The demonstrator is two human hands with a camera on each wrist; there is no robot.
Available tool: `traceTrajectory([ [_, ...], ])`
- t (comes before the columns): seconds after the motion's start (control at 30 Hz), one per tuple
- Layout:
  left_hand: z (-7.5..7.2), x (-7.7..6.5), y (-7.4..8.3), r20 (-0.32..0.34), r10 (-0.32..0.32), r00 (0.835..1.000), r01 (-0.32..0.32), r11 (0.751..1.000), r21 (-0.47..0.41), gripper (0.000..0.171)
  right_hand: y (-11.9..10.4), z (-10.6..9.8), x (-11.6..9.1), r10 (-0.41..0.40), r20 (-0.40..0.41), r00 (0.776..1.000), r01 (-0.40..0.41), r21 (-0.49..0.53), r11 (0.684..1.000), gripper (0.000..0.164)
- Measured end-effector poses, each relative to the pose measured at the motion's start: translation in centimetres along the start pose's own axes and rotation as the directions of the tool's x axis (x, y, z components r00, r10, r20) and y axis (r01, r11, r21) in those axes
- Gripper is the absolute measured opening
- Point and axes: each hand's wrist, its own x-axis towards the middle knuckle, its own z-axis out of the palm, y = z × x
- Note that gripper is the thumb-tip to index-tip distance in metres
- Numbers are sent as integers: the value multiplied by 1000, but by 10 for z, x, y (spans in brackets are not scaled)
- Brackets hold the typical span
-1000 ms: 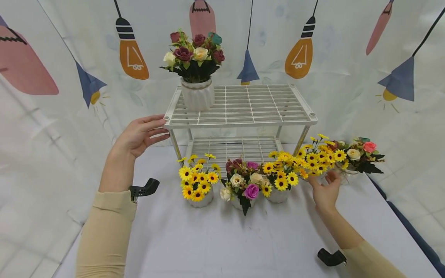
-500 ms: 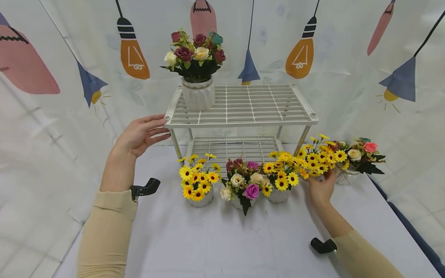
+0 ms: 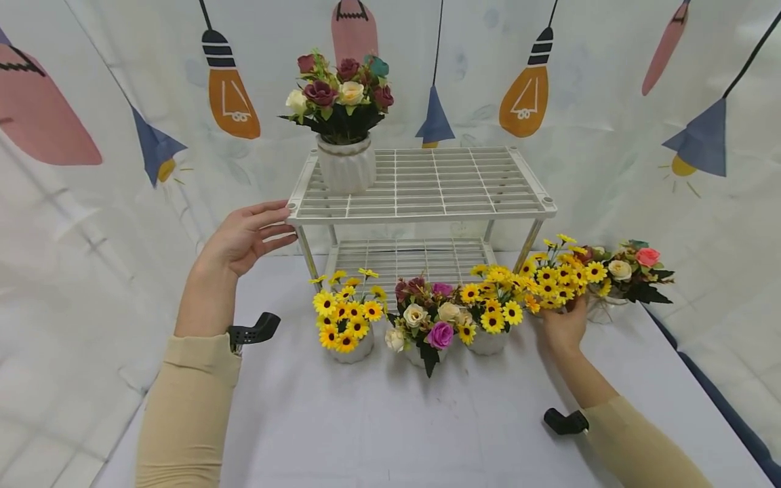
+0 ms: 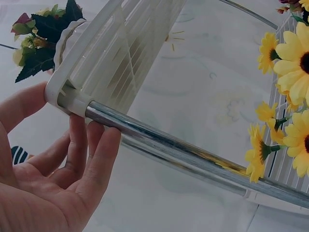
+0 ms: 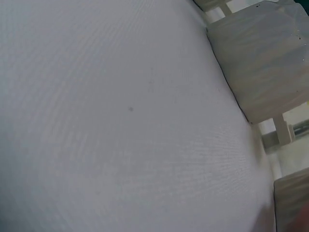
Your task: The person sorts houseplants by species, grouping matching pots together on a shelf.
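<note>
My left hand touches the front left corner of the white wire rack. In the left wrist view its extended fingers rest against the corner and the metal post. On the right, my right hand grips the pot under a bunch of small yellow sunflowers; blooms and hand hide most of that pot. In the right wrist view, a pale pot shows at the lower right edge, with a blurred fingertip against it.
A white pot with roses stands on the rack's top left. In front stand potted sunflowers, potted mixed roses and more sunflowers. Another rose pot is right of my right hand, near the table edge.
My right hand has moved slightly forward and left, and its thumb and fingers have closed in around the pot under the yellow flowers. The left hand stays at the rack corner.
</note>
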Motion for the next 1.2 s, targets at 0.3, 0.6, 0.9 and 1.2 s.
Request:
traceTrajectory([
  [0.3,-2,-2,-2,19,0,1000,1,997,-71,68,-1,1,-1,31,-15,999,-31,-32,999,80],
  [0.6,1,-1,-4,2,-3,1000,3,1000,-19,69,1,-7,-16,-12,-54,998,10,-52,999,76],
  [0.9,0,-1,-2,-3,2,1000,-2,1000,-23,68,-17,-15,-31,-126,-137,983,136,65,989,77],
  [1.2,1,-3,1,-12,6,1000,-6,1000,-1,70,-46,-23,-39,-276,-204,939,306,130,943,74],
])
